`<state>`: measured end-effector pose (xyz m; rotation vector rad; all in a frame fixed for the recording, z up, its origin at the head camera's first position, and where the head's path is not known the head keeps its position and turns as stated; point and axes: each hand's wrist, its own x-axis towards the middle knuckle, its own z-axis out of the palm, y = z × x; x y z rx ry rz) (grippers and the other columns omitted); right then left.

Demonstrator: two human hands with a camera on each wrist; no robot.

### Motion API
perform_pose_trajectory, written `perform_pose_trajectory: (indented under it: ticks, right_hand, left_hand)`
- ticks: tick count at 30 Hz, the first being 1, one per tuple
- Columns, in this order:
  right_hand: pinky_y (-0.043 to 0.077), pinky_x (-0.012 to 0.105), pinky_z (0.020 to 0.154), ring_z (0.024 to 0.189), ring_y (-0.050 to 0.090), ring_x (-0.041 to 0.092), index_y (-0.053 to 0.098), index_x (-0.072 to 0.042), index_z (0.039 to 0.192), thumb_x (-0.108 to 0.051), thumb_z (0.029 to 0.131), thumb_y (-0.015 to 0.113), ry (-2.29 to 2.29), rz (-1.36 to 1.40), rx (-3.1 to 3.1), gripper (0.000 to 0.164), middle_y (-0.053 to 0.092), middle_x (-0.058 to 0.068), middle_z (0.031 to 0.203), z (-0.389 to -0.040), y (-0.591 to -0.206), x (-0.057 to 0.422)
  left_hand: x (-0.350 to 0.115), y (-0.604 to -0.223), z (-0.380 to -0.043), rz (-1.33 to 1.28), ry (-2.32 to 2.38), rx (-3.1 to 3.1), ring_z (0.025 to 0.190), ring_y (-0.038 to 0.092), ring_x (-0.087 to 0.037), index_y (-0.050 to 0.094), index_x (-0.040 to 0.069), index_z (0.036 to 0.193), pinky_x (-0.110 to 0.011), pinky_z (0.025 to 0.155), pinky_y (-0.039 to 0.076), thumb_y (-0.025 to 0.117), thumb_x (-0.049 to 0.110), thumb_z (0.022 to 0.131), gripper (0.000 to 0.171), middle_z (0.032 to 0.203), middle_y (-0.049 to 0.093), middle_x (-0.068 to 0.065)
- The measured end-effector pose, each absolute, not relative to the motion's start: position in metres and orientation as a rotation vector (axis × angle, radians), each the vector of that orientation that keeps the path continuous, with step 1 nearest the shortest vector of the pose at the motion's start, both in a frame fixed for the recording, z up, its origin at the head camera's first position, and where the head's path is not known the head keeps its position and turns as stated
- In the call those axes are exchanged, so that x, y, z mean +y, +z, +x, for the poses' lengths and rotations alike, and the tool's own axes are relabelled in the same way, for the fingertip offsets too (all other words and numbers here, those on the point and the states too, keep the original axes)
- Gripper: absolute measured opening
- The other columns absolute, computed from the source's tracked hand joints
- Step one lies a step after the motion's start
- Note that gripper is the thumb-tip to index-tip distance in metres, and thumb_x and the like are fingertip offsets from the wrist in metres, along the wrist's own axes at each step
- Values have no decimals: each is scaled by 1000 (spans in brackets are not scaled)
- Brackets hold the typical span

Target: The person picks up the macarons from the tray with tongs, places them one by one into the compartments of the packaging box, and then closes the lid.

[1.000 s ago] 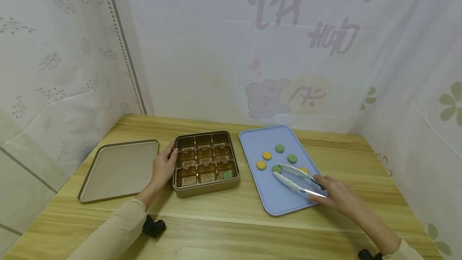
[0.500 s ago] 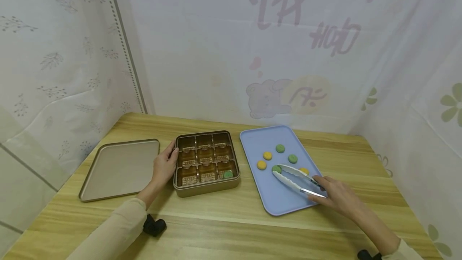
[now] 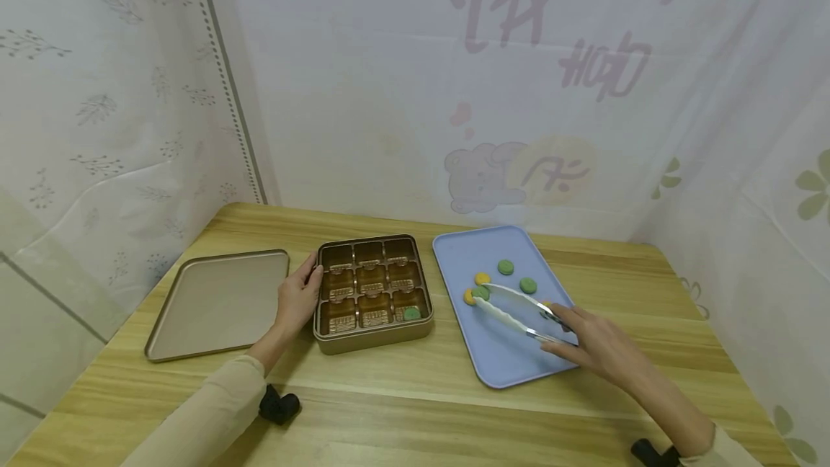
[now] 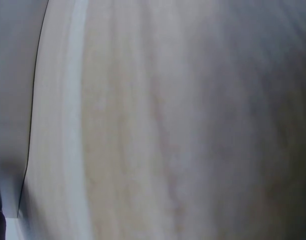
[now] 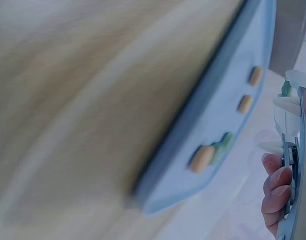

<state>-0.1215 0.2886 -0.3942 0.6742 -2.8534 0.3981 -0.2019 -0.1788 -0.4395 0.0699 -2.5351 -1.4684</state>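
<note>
Head view: the left hand rests at the tin box's left edge, whether gripping I can't tell; the right hand holds tongs, tips around a green disc at the blue tray's left side. A strip of wooden table parts box and tray, printed cloth behind. Left wrist: blurred wood, a metallic surface at the margin. Right wrist: there it is, the disc lifted off the tray!

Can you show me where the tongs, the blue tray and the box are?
Tongs (image 3: pixel 501 316): head view, on the white part of the near arm.
Blue tray (image 3: pixel 504 359): head view, on its bare near end.
Box (image 3: pixel 376 339): head view, on its front wall.
</note>
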Motion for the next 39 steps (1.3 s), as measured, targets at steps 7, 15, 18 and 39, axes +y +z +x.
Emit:
perform_pose_trajectory:
  ticks: [7,15,18,39]
  right_hand:
    - [50,26,56,73,63,15,59,-7,120,-41,78,74,416,796,-2791,56,64,2,89,-131,-378,259]
    - [50,21,55,75,65,13,59,-8,120,-40,78,74,432,1000,-2656,55,66,4,89,-147,-366,216]
    - [48,20,53,72,65,13,58,-7,120,-42,79,73,402,1077,-2625,56,65,3,89,-150,-362,200]
    - [37,14,44,54,42,4,57,-8,119,-44,76,74,125,1240,-2688,60,58,1,80,-159,-360,149]
  left_hand:
    - [-179,-439,-203,63,-1474,-2531,134,36,-36,36,-2,143,-46,109,33,42,19,102,46,145,37,-19]
    - [-178,-438,-205,56,-1474,-2520,133,37,-35,37,-1,143,-45,109,34,43,18,101,46,144,38,-19]
    - [-178,-437,-205,60,-1479,-2524,134,37,-35,36,-1,143,-45,109,33,43,17,101,46,145,38,-18]
    - [-179,-438,-199,41,-1523,-2538,136,32,-33,31,1,145,-47,109,33,40,19,102,48,148,34,-17]
